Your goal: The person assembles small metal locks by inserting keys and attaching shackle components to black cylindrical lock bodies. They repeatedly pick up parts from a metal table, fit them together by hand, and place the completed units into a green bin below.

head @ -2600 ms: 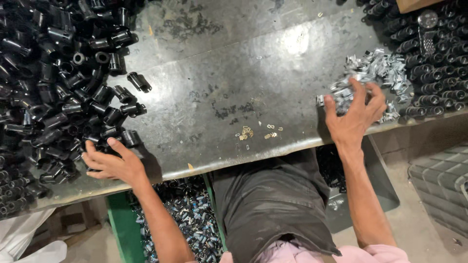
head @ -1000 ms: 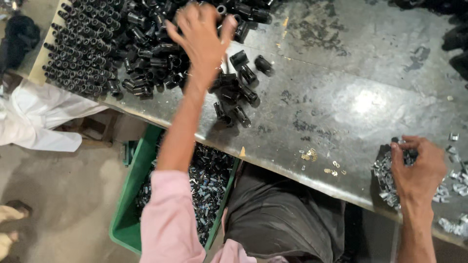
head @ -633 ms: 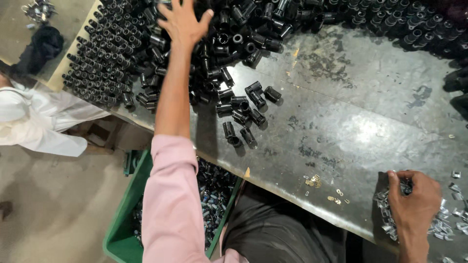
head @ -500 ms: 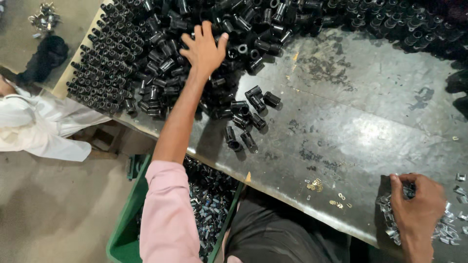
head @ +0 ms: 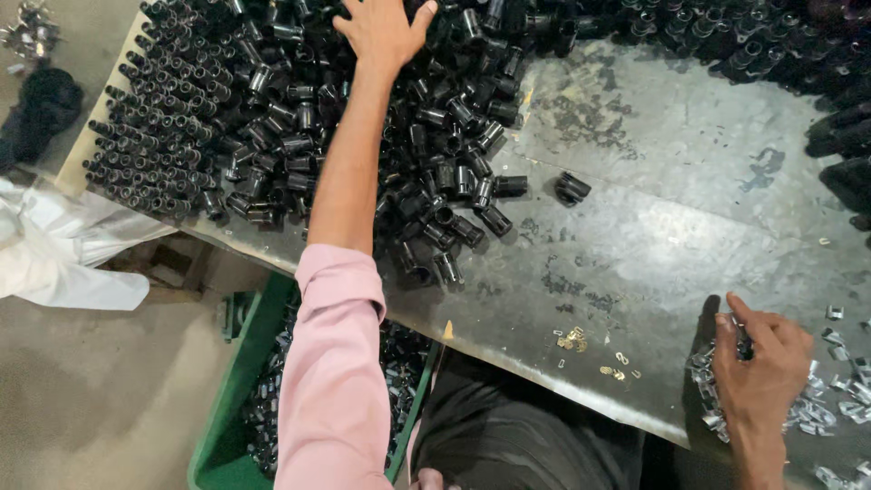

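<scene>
Across the upper left of the frame, a large heap of black tubes (head: 299,118) covers the grey metal table (head: 653,227); some stand upright in rows at the far left edge, the rest lie jumbled. At the top centre the left hand (head: 386,32) lies flat on this heap, fingers spread and open, palm down on the tubes, its pink sleeve (head: 336,363) running down toward the lower middle of the frame. A few tubes trail off the heap's right side, and one stray black tube (head: 572,188) lies apart on the bare metal, well away from either hand.

At the lower right, the right hand (head: 758,363) rests on a small pile of silver metal clips (head: 817,408) near the table's near edge. Its fingers are curled down into the clips, closing on some of them; how many it grips cannot be told. More clips scatter toward the right border.

Between the two hands, near the front edge, lie a few tiny brass-coloured bits (head: 573,340). More black tubes (head: 762,45) line the upper right of the frame. Below the table edge at lower left stands a green crate (head: 236,399) holding more dark parts, and a white cloth (head: 63,254) lies on the floor at the left border.
</scene>
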